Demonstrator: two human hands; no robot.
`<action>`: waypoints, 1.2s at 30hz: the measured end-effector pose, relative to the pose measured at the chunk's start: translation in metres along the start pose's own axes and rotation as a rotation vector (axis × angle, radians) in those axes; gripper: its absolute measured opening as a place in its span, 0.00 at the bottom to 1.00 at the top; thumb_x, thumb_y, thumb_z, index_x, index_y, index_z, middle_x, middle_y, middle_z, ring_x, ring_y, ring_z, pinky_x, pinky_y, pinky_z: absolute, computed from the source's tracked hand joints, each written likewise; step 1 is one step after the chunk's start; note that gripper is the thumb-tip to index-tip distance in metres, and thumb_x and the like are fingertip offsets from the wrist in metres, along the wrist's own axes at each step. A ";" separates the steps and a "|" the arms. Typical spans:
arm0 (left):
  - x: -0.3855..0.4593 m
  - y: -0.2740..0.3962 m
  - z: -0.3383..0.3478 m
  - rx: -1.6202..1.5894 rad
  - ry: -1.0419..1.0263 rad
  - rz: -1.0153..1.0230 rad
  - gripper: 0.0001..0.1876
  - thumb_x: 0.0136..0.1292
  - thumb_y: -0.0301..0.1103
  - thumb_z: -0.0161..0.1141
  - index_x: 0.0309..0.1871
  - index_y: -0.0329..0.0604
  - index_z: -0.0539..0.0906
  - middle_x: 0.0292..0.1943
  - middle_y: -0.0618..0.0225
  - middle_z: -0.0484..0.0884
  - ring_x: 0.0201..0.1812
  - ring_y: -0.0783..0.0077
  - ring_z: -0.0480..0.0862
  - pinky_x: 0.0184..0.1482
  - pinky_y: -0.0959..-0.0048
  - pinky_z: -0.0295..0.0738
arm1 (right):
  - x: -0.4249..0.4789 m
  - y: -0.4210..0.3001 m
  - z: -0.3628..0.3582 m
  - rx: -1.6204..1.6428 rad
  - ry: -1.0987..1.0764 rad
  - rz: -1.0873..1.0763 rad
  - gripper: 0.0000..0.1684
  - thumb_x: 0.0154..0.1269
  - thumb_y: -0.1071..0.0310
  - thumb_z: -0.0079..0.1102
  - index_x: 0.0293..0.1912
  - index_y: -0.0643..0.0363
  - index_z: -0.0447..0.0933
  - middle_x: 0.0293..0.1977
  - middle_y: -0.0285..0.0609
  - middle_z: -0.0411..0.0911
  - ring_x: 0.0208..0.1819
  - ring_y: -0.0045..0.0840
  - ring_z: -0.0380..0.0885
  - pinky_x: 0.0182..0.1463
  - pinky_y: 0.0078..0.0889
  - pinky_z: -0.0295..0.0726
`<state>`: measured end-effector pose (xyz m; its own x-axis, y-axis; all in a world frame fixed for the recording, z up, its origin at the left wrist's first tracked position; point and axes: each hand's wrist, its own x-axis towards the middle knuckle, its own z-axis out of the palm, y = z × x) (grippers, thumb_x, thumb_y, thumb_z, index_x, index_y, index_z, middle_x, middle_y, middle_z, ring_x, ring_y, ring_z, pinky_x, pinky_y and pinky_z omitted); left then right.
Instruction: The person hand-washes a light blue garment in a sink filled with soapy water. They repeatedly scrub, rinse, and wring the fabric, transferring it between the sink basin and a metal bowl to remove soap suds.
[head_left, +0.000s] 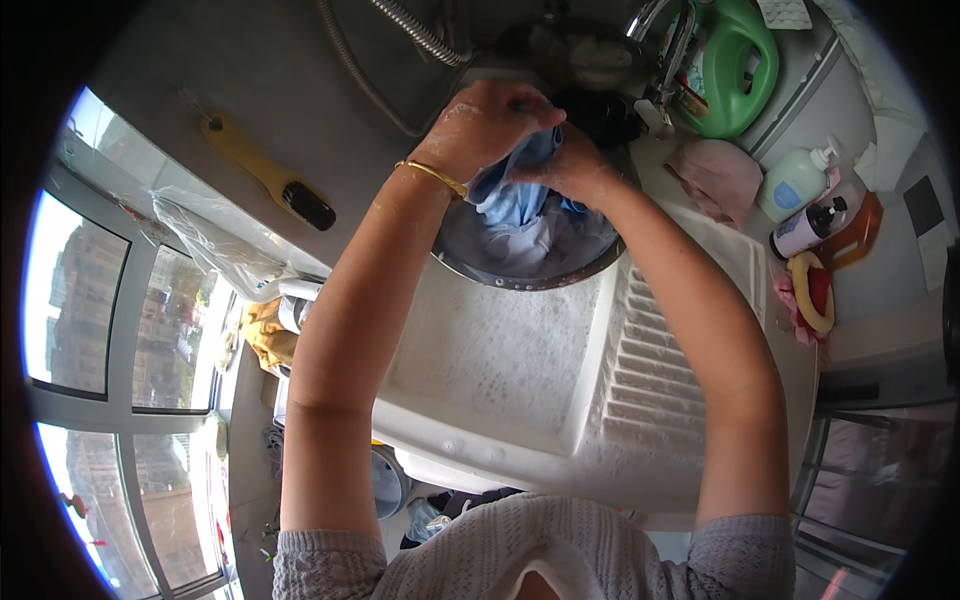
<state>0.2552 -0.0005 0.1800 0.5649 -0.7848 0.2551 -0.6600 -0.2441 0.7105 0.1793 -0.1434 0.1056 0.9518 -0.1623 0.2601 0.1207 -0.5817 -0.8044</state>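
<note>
A wet light-blue cloth (517, 199) hangs bunched between my two hands, over a round metal basin (480, 276) of cloudy, soapy water. My left hand (491, 116), with suds on it and a gold bangle at the wrist, is closed on the cloth's upper part. From the right, my right hand (566, 165) grips the same cloth, its fingers partly hidden by the folds. The cloth's pale lower end rests in the basin. Dark cloth (596, 112) lies behind my right hand. The basin stands at the back of a white laundry sink (495, 352).
Ribbed washboard slats (656, 360) run along the sink's right side. A faucet (667, 67) and a green plastic jug (742, 75) are at the back right, near a pink cloth (712, 180) and pump bottles (796, 180). A yellow-handled brush (262, 169) hangs on the left wall.
</note>
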 end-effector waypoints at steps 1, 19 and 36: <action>-0.001 0.012 -0.003 -0.016 0.018 0.011 0.19 0.60 0.45 0.70 0.43 0.38 0.84 0.36 0.64 0.85 0.42 0.76 0.83 0.48 0.73 0.76 | 0.004 -0.003 -0.006 0.019 0.084 -0.036 0.39 0.50 0.59 0.79 0.59 0.61 0.74 0.52 0.45 0.81 0.52 0.30 0.80 0.58 0.32 0.76; -0.030 0.045 0.078 -0.712 0.093 -0.073 0.28 0.57 0.32 0.73 0.60 0.32 0.76 0.50 0.59 0.84 0.49 0.68 0.84 0.56 0.70 0.77 | -0.067 -0.214 -0.274 0.964 0.549 -0.501 0.13 0.66 0.63 0.59 0.45 0.61 0.78 0.39 0.49 0.83 0.42 0.42 0.82 0.51 0.48 0.81; -0.109 0.109 0.186 -1.188 -0.176 -0.510 0.32 0.63 0.35 0.65 0.69 0.43 0.67 0.59 0.52 0.78 0.57 0.59 0.82 0.55 0.61 0.79 | -0.264 -0.069 -0.211 0.965 1.065 0.243 0.24 0.68 0.61 0.63 0.59 0.62 0.74 0.57 0.44 0.77 0.58 0.36 0.77 0.64 0.41 0.74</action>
<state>0.0295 -0.0479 0.1079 0.4889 -0.8392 -0.2382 0.4974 0.0438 0.8664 -0.1401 -0.2291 0.2049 0.3721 -0.9281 -0.0124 0.5379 0.2265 -0.8120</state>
